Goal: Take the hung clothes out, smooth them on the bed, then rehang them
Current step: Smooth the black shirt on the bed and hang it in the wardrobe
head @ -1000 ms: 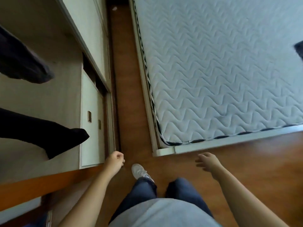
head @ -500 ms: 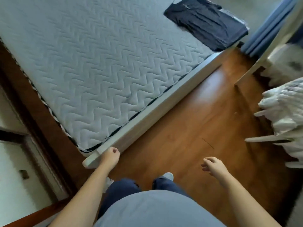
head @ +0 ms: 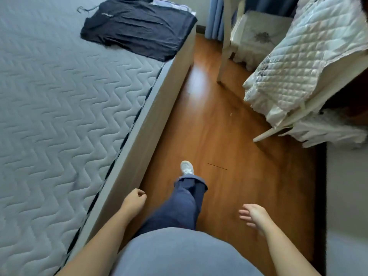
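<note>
The view has swung away from the wardrobe seen a second ago and now runs along the side of the bed [head: 59, 108], with one foot stepping forward on the wooden floor [head: 219, 136]. The dark shirt [head: 137, 28] lies spread at the upper left of the frame, near the mattress's far corner, its hanger hook poking out beside the collar. The left hand [head: 133, 202] is loosely clenched on nothing at lower centre; the right hand [head: 253, 216] hangs released, fingers spread, at lower right. This looks like the walk over to collect the smoothed shirt for rehanging.
</note>
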Available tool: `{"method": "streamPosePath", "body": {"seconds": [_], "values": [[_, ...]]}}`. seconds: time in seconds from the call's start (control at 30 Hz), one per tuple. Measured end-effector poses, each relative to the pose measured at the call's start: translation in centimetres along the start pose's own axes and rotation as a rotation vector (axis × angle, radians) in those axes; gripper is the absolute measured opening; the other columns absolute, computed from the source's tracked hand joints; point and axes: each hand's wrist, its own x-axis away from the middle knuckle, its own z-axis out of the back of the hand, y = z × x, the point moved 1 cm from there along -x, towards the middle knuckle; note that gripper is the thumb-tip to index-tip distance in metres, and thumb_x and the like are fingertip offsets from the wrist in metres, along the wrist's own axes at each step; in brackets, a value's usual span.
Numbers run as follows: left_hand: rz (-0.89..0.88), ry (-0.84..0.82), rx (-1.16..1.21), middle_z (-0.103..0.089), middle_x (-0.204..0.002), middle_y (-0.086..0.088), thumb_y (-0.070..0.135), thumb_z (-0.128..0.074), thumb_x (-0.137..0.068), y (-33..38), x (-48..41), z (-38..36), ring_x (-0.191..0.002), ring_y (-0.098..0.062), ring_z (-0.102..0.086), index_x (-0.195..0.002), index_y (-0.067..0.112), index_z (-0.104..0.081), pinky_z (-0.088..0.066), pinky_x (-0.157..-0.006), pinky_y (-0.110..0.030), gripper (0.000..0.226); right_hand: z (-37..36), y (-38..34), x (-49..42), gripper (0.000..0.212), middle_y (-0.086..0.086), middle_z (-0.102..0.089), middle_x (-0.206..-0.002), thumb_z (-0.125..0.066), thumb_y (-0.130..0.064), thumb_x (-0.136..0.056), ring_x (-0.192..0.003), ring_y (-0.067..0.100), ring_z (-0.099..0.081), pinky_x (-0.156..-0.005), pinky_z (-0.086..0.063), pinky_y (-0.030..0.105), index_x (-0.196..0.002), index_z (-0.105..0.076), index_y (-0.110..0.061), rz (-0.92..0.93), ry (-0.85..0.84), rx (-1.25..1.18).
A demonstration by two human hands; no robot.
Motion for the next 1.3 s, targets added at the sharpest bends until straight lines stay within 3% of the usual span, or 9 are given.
{"method": "streamPosePath", "body": {"seconds": [0.13,0.27,0.4,0.5,0.67,0.9,1.07,1.17,1.3], "values": [[0.136,-0.022,0.245,-0.061,-0.089,-0.014,0.012,-0.043,-0.091,7.4,-6.1,0.6,-0.069,-0.021,-0.058,-0.085,0.007,-0.055,-0.045,-0.072,-0.034,0.015,1.6,-10.1,-3.7,0.017,0.013,-0.057,-0.103,-0.040,-0.016,-0.096,-0.092,0.026,-0.054,-0.099,-0.040,0.045,-0.108,-0.048,-0.007,0.065,0.040,0.068],[0.229,-0.064,0.399,-0.051,-0.071,-0.007,0.009,-0.039,-0.091,16.5,-12.1,3.5,-0.057,-0.018,-0.049,-0.104,0.000,-0.053,-0.025,-0.051,-0.024,0.021,3.7,-21.8,-6.2,0.015,0.013,-0.057,-0.098,-0.042,-0.015,-0.095,-0.086,0.026,-0.054,-0.101,-0.039,0.047,-0.104,-0.050,-0.006,0.089,0.130,0.194],[0.071,-0.065,0.367,-0.051,-0.075,-0.009,0.011,-0.039,-0.090,26.8,-16.7,6.8,-0.053,-0.016,-0.044,-0.076,0.010,-0.053,-0.032,-0.051,-0.023,0.020,3.8,-34.0,-9.0,0.019,0.011,-0.061,-0.092,-0.044,-0.014,-0.093,-0.065,0.016,-0.052,-0.058,-0.040,0.026,-0.104,-0.056,-0.005,0.255,0.153,0.285],[-0.006,-0.043,0.328,-0.054,-0.072,-0.008,0.012,-0.038,-0.090,32.3,-18.9,8.2,-0.058,-0.018,-0.048,-0.067,0.015,-0.049,-0.038,-0.061,-0.027,0.026,2.6,-41.3,-11.0,0.013,0.009,-0.062,-0.093,-0.044,-0.016,-0.094,-0.072,0.017,-0.056,-0.057,-0.036,0.024,-0.098,-0.055,-0.011,0.325,0.096,0.245],[0.116,0.030,0.431,-0.061,-0.088,-0.007,0.018,-0.040,-0.094,35.8,-22.8,9.7,-0.076,-0.020,-0.059,-0.099,0.010,-0.055,-0.045,-0.077,-0.033,0.017,1.5,-51.1,-16.4,0.013,0.009,-0.063,-0.095,-0.041,-0.016,-0.096,-0.086,0.024,-0.057,-0.061,-0.037,0.025,-0.095,-0.054,-0.013,0.302,0.014,0.299],[0.522,0.195,0.875,-0.059,-0.119,-0.019,0.016,-0.035,-0.097,39.4,-26.0,11.3,-0.102,-0.029,-0.058,-0.126,-0.001,-0.046,-0.037,-0.093,-0.041,0.036,-0.1,-68.4,-23.3,0.016,0.009,-0.057,-0.074,-0.044,-0.009,-0.094,-0.056,0.019,-0.048,-0.048,-0.031,0.021,-0.078,-0.049,-0.010,0.310,-0.044,0.617],[0.455,0.284,0.907,-0.062,-0.094,-0.012,0.017,-0.038,-0.095,45.4,-29.2,14.4,-0.074,-0.020,-0.057,-0.106,0.003,-0.054,-0.039,-0.066,-0.031,0.024,-3.8,-81.4,-25.5,0.019,0.010,-0.061,-0.066,-0.049,-0.008,-0.086,-0.058,0.024,-0.052,-0.060,-0.041,0.031,-0.070,-0.059,-0.010,0.466,-0.084,0.947],[0.453,0.332,0.896,-0.064,-0.090,-0.015,0.015,-0.042,-0.093,47.3,-30.9,15.8,-0.070,-0.020,-0.057,-0.088,0.006,-0.058,-0.048,-0.072,-0.035,0.019,-7.4,-87.0,-25.7,0.016,0.015,-0.064,-0.078,-0.050,-0.011,-0.088,-0.063,0.025,-0.054,-0.061,-0.040,0.030,-0.077,-0.062,-0.007,0.515,-0.111,1.026],[0.582,0.291,1.050,-0.059,-0.087,-0.012,0.012,-0.038,-0.094,49.7,-33.7,17.2,-0.065,-0.018,-0.054,-0.092,0.007,-0.052,-0.031,-0.053,-0.025,0.015,-13.0,-92.2,-25.5,0.010,0.012,-0.063,-0.079,-0.047,-0.010,-0.091,-0.076,0.029,-0.057,-0.065,-0.045,0.033,-0.094,-0.055,-0.006,0.501,-0.171,1.011]]}}
